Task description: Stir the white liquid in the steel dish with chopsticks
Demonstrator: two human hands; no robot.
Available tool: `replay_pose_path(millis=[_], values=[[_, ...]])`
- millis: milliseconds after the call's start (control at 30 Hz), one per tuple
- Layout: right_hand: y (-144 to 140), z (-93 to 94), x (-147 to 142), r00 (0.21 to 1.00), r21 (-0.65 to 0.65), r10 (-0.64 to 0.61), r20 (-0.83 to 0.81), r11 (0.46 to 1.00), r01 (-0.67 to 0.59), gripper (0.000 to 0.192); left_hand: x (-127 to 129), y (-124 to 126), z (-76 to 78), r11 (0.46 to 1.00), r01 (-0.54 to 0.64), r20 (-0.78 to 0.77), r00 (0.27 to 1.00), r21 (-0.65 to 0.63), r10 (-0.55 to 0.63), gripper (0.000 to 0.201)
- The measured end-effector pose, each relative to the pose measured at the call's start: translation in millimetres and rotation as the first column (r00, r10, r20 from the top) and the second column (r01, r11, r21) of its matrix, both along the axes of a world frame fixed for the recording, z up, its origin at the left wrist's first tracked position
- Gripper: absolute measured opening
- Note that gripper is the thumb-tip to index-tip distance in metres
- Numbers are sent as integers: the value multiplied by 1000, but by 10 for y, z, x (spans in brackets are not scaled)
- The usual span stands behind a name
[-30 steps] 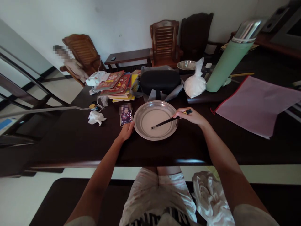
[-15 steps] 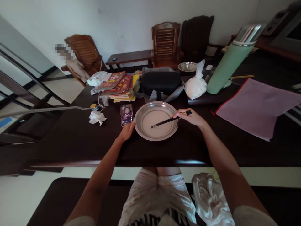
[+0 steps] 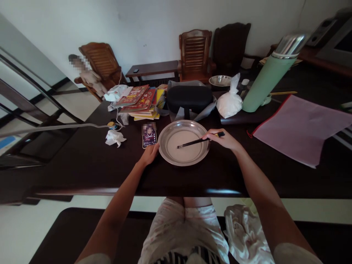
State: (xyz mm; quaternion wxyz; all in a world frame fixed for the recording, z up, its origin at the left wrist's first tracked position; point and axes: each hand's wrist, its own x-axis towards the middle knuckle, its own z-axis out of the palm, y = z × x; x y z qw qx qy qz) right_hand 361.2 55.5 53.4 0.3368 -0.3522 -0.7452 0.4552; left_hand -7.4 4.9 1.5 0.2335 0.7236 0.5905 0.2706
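The right hand [image 3: 224,139] pinches thin, stiff black chopsticks [image 3: 196,141] near their top end, while the left hand [image 3: 150,154] steadies the light, slippery metal pan [image 3: 183,142] by its rim.

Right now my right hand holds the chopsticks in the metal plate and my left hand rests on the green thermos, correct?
Not quite. In the head view the left hand rests at the rim of the metal plate, by the phone. The green thermos stands untouched. The right hand does hold the chopsticks.
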Motion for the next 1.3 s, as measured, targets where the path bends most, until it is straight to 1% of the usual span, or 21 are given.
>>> replay_pose_path(millis=[100, 167, 200, 233, 300, 400, 467, 533, 633, 700, 800, 833, 900, 1000, 1067, 1133, 1200, 1300], values=[[26, -1, 83, 995, 35, -97, -16, 995, 97, 36, 12, -7, 21, 1000, -1, 3, 1000, 2, 1, 69], [38, 25, 164, 988, 20, -152, -28, 988, 153, 39, 16, -9, 28, 1000, -2, -1, 1000, -1, 2, 69], [37, 39, 188, 988, 3, -155, -26, 988, 155, 41, 16, -9, 28, 1000, -2, -4, 1000, -4, 2, 69], [32, 51, 195, 990, -16, -140, -21, 990, 139, 42, 15, -8, 24, 1000, -2, -7, 1000, -7, 2, 70], [15, 57, 155, 998, -49, -67, -10, 997, 66, 42, 10, -4, 9, 1000, -5, -10, 1000, -9, 5, 71], [-2, 31, 45, 1000, -45, 20, -15, 999, -21, 40, -2, 3, -19, 1000, -1, -3, 1000, 0, 1, 71], [4, 14, 24, 1000, -13, 7, -13, 1000, -7, 38, -9, 7, -30, 1000, 6, 3, 1000, 9, -6, 70], [19, 18, 74, 999, 10, -43, -9, 999, 43, 35, -14, 11, -33, 1000, 6, 4, 1000, 18, -6, 69], [35, 52, 192, 996, -21, -90, -11, 996, 90, 36, -18, 16, -27, 1000, 5, 7, 1000, 11, -5, 70], [34, 62, 215, 998, -59, -64, -2, 996, 64, 38, -19, 17, -23, 1000, 10, 14, 1000, 7, -10, 71], [26, 23, 126, 999, -92, 43, 9, 995, -42, 37, -23, 16, -23, 1000, 15, 18, 1000, 3, -15, 70], [26, 2, 85, 997, -89, 71, 1, 994, -71, 38, -25, 15, -27, 1000, 15, 17, 1000, -1, -15, 69], [33, -33, 33, 997, -66, 72, -13, 995, -73, 36, -30, 13, -36, 1000, 13, 12, 1000, -5, -12, 68], [45, -25, 87, 1000, -17, -27, -16, 1000, 27, 35, -35, 10, -47, 1000, 7, -3, 1000, 6, -7, 67], [45, 15, 172, 994, -16, -103, -23, 995, 103, 37, -35, 8, -48, 1000, 4, -7, 1000, 6, -4, 68], [35, 51, 224, 991, -23, -133, -26, 991, 132, 40, -34, 6, -46, 1000, 3, -7, 1000, -2, -3, 68], [18, 58, 203, 996, -52, -89, -10, 995, 89, 41, -32, 5, -43, 1000, 2, -11, 1000, -9, -2, 68], [3, 14, 78, 1000, -73, 21, -5, 997, -21, 38, -29, 3, -37, 1000, 0, -14, 1000, -19, 0, 69]])
